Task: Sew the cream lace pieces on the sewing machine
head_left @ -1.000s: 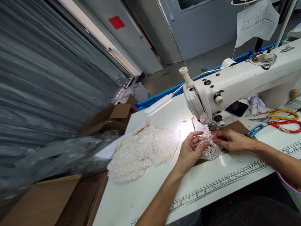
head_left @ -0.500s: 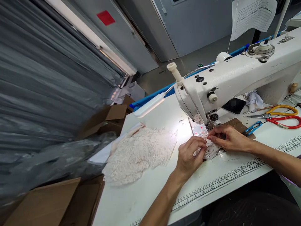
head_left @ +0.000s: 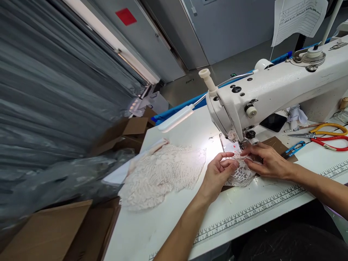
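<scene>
A small piece of white lace (head_left: 241,175) lies in front of the needle of a white sewing machine (head_left: 274,85). My left hand (head_left: 219,172) pinches the left edge of this lace between thumb and fingers, with its index finger stretched toward the presser foot. Closed on the lace's upper edge, my right hand (head_left: 268,161) sits just right of the needle. The fingertips of both hands are close together. Farther left, a larger cream lace piece (head_left: 163,175) lies spread on the white table (head_left: 136,232).
Right of my hands are blue thread snips (head_left: 295,148) on brown card and scissors (head_left: 320,136) with yellow and red handles. A lamp (head_left: 176,119) hangs over the table's back. A printed ruler (head_left: 244,215) runs along the front edge. Cardboard boxes (head_left: 49,232) stand left.
My left hand has opened its index finger outward and shifted slightly left. More of the small lace now shows spread below my fingers. The whole view has shifted a little.
</scene>
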Demonstrator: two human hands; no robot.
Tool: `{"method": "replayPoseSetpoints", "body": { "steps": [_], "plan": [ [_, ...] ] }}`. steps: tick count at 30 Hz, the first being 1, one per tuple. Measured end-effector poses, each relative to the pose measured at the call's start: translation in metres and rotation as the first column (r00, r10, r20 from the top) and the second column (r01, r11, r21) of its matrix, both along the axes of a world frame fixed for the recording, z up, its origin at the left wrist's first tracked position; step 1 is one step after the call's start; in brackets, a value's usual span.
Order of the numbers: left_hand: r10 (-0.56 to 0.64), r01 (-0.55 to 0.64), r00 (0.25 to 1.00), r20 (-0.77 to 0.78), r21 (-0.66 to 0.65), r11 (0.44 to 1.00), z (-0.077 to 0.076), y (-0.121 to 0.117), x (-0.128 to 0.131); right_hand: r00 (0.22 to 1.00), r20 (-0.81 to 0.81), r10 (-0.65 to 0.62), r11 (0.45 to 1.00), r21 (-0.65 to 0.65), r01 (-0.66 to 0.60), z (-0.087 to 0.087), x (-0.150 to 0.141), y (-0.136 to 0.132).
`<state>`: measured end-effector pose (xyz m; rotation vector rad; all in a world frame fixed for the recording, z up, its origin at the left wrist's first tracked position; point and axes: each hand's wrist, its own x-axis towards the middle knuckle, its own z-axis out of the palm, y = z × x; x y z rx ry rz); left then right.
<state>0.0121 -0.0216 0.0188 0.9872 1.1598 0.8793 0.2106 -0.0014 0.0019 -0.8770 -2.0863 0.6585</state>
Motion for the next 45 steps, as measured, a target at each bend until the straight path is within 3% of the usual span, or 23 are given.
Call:
{"method": "replayPoseSetpoints", "body": {
  "steps": [8, 15, 17, 19, 23, 31, 35, 39, 43, 45],
  "plan": [
    [-0.025, 0.025, 0.999, -0.024, 0.006, 1.000, 0.004, 0.000, 0.001, 0.999, 0.043, 0.018, 0.982, 0.187, -0.026, -0.006, -0.002, -0.002],
    [-0.028, 0.054, 0.975, -0.220, 0.114, 0.992, 0.001, -0.004, 0.005, 0.991, 0.128, -0.044, 0.966, 0.258, 0.010, -0.008, -0.006, -0.005],
    [-0.018, 0.071, 0.955, -0.297, 0.169, 0.983, -0.003, -0.005, 0.005, 0.989, 0.143, -0.037, 0.983, 0.181, 0.011, -0.007, -0.008, -0.007],
    [-0.019, 0.105, 0.932, -0.362, 0.219, 0.970, -0.006, -0.006, 0.005, 0.996, 0.087, -0.009, 1.000, 0.012, 0.008, -0.005, -0.010, -0.008],
    [-0.044, 0.192, 0.894, -0.446, 0.292, 0.937, -0.006, -0.008, 0.005, 0.996, -0.092, 0.021, 0.941, -0.335, -0.050, 0.000, -0.011, -0.007],
    [-0.162, 0.233, 0.944, -0.288, 0.233, 0.944, 0.005, -0.009, 0.007, 0.994, -0.109, 0.021, 0.861, -0.503, -0.073, 0.007, -0.008, -0.003],
    [-0.024, 0.166, 0.919, -0.394, 0.331, 0.929, 0.007, -0.011, 0.009, 0.993, -0.118, -0.004, 0.903, -0.427, -0.047, 0.006, -0.009, -0.007],
    [0.176, 0.212, 0.779, -0.602, 0.517, 0.829, 0.003, -0.014, 0.014, 0.991, -0.133, 0.011, 0.937, -0.344, -0.056, 0.003, -0.013, -0.010],
    [0.322, 0.297, 0.682, -0.656, 0.651, 0.698, -0.002, -0.014, 0.016, 0.984, -0.131, 0.117, 0.920, -0.359, -0.157, 0.000, -0.013, -0.007],
    [0.325, 0.292, 0.691, -0.646, 0.661, 0.691, -0.002, -0.014, 0.015, 0.985, -0.119, 0.126, 0.888, -0.429, -0.166, 0.000, -0.011, -0.004]
  ]
}}
